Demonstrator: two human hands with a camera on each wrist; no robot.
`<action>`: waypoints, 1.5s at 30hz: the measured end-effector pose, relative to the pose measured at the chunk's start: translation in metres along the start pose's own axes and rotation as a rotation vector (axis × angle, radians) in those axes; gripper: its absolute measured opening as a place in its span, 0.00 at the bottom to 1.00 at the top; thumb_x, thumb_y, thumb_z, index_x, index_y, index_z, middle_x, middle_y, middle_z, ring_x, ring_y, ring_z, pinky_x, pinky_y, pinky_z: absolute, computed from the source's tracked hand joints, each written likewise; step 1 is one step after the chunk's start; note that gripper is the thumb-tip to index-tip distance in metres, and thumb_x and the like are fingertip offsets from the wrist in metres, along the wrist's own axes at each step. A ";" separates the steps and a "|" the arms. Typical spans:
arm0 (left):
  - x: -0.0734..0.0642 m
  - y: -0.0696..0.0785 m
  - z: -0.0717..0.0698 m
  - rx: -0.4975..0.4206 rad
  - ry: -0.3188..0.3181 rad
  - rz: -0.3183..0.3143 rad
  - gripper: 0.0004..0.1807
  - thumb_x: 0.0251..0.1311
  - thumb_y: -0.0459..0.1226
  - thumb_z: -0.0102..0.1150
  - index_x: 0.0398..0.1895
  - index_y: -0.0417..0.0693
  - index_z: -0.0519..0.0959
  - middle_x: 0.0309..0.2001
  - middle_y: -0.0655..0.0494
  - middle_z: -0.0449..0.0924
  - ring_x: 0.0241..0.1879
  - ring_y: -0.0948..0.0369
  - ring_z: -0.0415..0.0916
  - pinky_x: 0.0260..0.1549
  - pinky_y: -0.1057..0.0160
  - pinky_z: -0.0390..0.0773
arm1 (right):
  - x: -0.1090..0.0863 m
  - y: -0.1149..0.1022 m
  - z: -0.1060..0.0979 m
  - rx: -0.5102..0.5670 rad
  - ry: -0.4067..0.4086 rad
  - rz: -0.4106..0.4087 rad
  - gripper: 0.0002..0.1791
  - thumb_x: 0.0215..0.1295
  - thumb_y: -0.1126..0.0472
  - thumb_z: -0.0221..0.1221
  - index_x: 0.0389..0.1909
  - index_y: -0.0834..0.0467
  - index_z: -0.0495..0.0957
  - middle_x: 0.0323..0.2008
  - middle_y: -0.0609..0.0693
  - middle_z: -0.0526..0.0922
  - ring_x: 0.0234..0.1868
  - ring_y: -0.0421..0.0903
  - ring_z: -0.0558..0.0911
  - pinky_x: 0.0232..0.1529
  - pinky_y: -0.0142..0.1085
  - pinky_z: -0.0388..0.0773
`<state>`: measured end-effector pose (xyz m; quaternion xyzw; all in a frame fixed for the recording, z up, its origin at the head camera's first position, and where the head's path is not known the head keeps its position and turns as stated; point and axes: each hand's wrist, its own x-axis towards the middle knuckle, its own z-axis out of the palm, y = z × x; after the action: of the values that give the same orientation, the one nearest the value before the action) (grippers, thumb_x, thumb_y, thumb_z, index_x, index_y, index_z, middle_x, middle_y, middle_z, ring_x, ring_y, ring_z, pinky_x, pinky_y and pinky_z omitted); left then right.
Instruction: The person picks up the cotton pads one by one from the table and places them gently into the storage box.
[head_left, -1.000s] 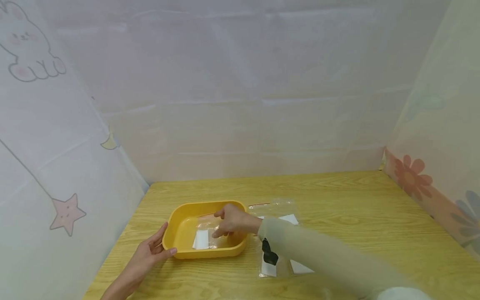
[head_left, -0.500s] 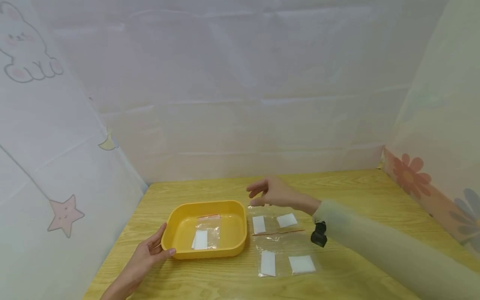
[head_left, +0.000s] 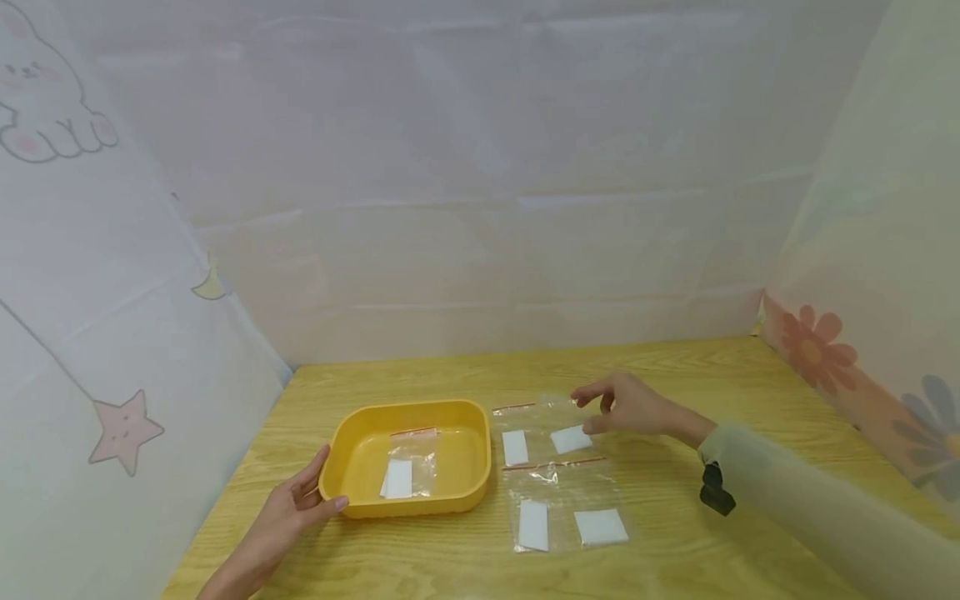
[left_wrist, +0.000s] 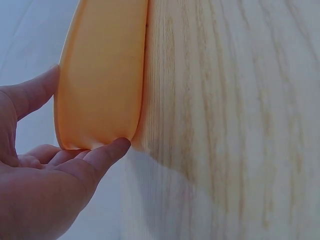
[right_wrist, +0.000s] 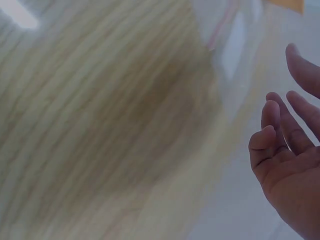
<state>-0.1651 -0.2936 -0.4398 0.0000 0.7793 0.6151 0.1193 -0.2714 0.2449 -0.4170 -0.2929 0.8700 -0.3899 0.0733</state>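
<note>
On the wooden table (head_left: 697,392), the farther clear bag (head_left: 542,429) lies near right fingers (head_left: 594,389).

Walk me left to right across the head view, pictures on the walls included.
Pink star → pale yellow moon → left hand → yellow tray → near-row narrow white piece → right hand → small black item → red flower → blue-grey flower.

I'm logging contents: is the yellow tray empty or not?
Not empty: the head view shows a clear bag and white pieces lying inside the yellow tray.
</note>
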 end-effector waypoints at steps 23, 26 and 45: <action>0.000 0.000 0.001 -0.014 -0.008 0.003 0.52 0.71 0.35 0.68 0.87 0.45 0.43 0.83 0.40 0.42 0.75 0.41 0.60 0.59 0.58 0.80 | -0.014 0.054 0.022 -0.243 0.062 0.031 0.38 0.56 0.46 0.79 0.64 0.61 0.83 0.53 0.61 0.73 0.50 0.56 0.69 0.44 0.45 0.67; 0.000 0.000 0.001 -0.010 -0.006 0.000 0.52 0.71 0.35 0.68 0.87 0.45 0.43 0.83 0.40 0.42 0.75 0.41 0.60 0.59 0.58 0.80 | -0.013 0.056 0.022 -0.232 0.069 0.039 0.40 0.56 0.46 0.79 0.67 0.60 0.82 0.55 0.62 0.72 0.50 0.57 0.69 0.43 0.46 0.67; 0.000 0.000 0.000 -0.027 -0.013 0.008 0.52 0.71 0.34 0.68 0.87 0.45 0.42 0.83 0.40 0.42 0.75 0.41 0.60 0.60 0.59 0.80 | -0.013 0.047 0.030 -0.300 0.114 0.094 0.30 0.54 0.45 0.79 0.56 0.53 0.90 0.52 0.58 0.77 0.50 0.57 0.71 0.42 0.50 0.65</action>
<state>-0.1651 -0.2935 -0.4403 0.0056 0.7702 0.6261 0.1217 -0.2709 0.2580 -0.4733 -0.2370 0.9339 -0.2677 -0.0026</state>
